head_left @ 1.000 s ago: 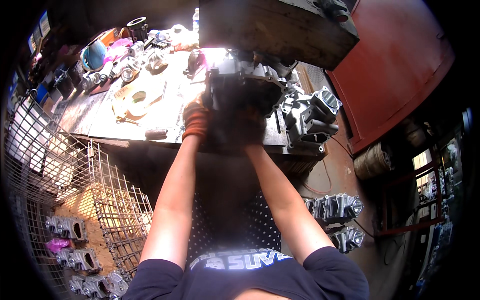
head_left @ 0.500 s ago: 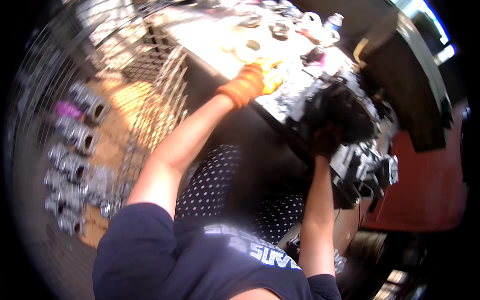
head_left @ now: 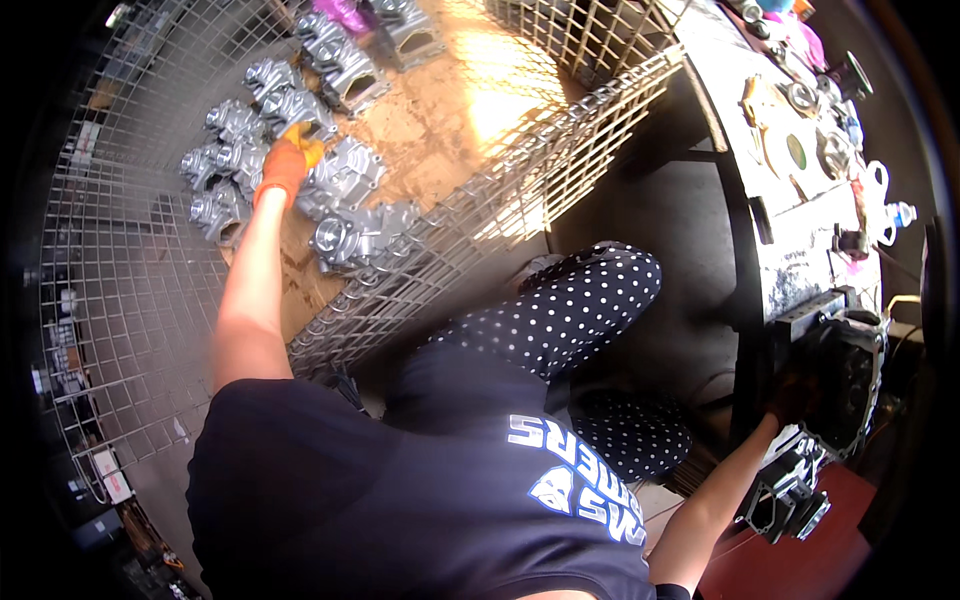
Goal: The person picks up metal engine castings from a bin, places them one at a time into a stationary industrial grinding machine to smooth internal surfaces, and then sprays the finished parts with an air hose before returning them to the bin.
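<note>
My left hand (head_left: 286, 165), in an orange glove with yellow fingers, reaches into a wire mesh cage. Its fingers are curled against one of the silvery metal castings (head_left: 300, 108); their tips are partly hidden. Around it lie several similar castings with round openings, a ribbed casting (head_left: 345, 170) among them. Off to the right, my right hand (head_left: 793, 400) is in deep shade at the lower edge of a large dark metal housing (head_left: 845, 385). Its fingers cannot be made out. Just below that hand sits another silvery casting (head_left: 788, 490).
The mesh cage wall (head_left: 490, 185) stands between my left arm and the workbench (head_left: 790, 240). Rings, gaskets and a small bottle (head_left: 900, 214) lie on the bench. Brown board (head_left: 425, 100) lines the cage floor. A red surface (head_left: 770, 565) is at the lower right.
My view has swung left. My left hand has left the sunlit bench and is now among the castings in the cage. My right hand stays by the dark housing.
</note>
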{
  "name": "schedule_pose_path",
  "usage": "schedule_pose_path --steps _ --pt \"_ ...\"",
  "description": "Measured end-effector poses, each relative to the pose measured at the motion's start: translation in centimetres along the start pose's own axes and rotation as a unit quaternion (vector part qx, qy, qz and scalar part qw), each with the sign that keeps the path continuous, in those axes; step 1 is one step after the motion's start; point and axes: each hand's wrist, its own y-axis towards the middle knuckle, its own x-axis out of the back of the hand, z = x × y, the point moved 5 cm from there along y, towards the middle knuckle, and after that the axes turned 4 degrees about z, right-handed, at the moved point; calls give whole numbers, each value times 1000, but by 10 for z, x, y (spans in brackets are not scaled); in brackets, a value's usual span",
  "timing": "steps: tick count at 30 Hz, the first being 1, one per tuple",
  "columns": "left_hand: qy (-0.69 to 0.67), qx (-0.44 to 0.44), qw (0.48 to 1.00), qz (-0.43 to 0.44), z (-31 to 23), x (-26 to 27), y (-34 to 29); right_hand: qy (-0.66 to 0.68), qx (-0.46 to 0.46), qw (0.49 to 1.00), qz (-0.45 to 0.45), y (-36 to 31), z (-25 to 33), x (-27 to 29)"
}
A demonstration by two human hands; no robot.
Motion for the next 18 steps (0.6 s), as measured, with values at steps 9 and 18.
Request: schedule_pose_path --steps 9,18 --pt "47 75 966 242 49 -81 -74 78 -64 995 -26 -15 1 41" --pt "152 -122 922 334 -32 -85 -32 87 -60 994 -3 -16 6 29"
